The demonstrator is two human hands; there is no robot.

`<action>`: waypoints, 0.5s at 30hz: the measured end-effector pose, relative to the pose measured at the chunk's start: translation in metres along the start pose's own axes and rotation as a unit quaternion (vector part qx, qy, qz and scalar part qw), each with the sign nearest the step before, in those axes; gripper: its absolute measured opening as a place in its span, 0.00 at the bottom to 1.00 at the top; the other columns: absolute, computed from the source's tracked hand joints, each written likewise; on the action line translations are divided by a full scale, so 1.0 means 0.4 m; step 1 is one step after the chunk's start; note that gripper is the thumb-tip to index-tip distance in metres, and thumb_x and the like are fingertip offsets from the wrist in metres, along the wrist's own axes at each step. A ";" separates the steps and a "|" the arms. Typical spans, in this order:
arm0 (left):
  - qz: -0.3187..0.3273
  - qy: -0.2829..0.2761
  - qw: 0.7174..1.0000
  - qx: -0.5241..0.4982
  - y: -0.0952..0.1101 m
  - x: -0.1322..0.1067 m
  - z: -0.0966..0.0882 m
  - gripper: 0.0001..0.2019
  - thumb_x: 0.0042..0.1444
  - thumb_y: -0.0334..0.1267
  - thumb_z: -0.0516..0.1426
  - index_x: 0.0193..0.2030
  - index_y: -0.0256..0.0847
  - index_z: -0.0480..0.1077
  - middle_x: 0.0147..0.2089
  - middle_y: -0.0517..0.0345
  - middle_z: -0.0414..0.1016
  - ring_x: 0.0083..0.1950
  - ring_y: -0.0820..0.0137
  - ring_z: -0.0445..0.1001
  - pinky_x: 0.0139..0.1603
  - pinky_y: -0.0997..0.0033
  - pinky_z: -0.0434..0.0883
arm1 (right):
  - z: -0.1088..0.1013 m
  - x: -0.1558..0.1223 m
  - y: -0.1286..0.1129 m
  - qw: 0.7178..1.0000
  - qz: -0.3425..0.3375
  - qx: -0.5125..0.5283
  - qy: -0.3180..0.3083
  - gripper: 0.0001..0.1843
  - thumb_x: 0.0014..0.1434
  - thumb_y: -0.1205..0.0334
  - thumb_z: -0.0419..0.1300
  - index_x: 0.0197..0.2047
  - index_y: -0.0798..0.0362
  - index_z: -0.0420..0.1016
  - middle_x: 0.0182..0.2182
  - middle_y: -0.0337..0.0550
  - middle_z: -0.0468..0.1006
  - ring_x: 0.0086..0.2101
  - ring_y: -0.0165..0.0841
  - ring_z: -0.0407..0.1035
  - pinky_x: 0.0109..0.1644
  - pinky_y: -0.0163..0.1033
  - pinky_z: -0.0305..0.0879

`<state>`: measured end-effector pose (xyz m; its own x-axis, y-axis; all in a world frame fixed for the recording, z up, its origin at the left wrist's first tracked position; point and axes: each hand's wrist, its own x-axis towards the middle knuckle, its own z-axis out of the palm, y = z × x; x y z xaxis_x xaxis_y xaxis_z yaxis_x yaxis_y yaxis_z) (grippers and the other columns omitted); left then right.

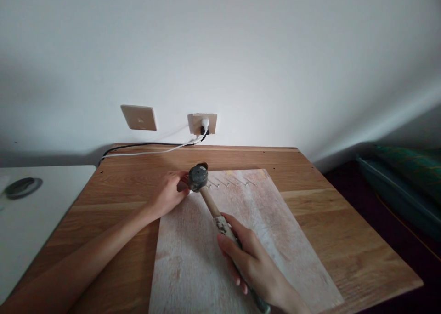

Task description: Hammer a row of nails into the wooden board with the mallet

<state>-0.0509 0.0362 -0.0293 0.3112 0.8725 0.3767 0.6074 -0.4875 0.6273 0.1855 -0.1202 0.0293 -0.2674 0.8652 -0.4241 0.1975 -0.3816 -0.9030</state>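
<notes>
My right hand (253,256) is wrapped round the worn handle of a hammer (211,202), whose dark round head is raised over the far left part of a pale, scuffed board (241,240). Behind that head, at the board's far left corner, my left hand (174,185) has its fingers drawn together. The hammer head hides the fingertips and whatever they may hold. Several thin nails (237,184) stand tilted in a row along the board's far edge, to the right of the hammer head.
The board lies on a wooden tabletop (330,222) against a white wall. Black and white cables (155,152) run along the back edge to a wall socket (193,124). A white surface (51,222) with a dark round object (21,187) adjoins at left; cushions (403,194) lie at right.
</notes>
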 end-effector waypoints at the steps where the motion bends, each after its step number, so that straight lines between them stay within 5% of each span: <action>1: 0.000 0.000 1.000 0.001 0.000 0.000 0.000 0.18 0.48 0.26 0.60 0.45 0.43 0.79 0.43 0.55 0.85 0.46 0.57 0.81 0.53 0.59 0.74 | 0.002 0.000 0.000 1.000 0.000 -0.001 0.003 0.36 0.69 0.39 0.57 0.70 0.54 0.63 0.21 0.26 0.65 0.14 0.22 0.55 0.13 0.25 0.55; 15: -0.009 -0.001 1.000 -0.014 -0.011 -0.004 -0.005 0.16 0.48 0.26 0.61 0.45 0.42 0.78 0.45 0.53 0.84 0.48 0.57 0.80 0.53 0.57 0.74 | 0.010 0.000 0.002 1.000 0.000 -0.018 0.008 0.39 0.70 0.40 0.55 0.74 0.56 0.58 0.15 0.23 0.63 0.13 0.24 0.53 0.14 0.25 0.53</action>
<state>-0.0554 0.0370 -0.0314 0.3028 0.8808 0.3639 0.5920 -0.4731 0.6524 0.1817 -0.1219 0.0285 -0.2522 0.8703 -0.4231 0.2318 -0.3702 -0.8996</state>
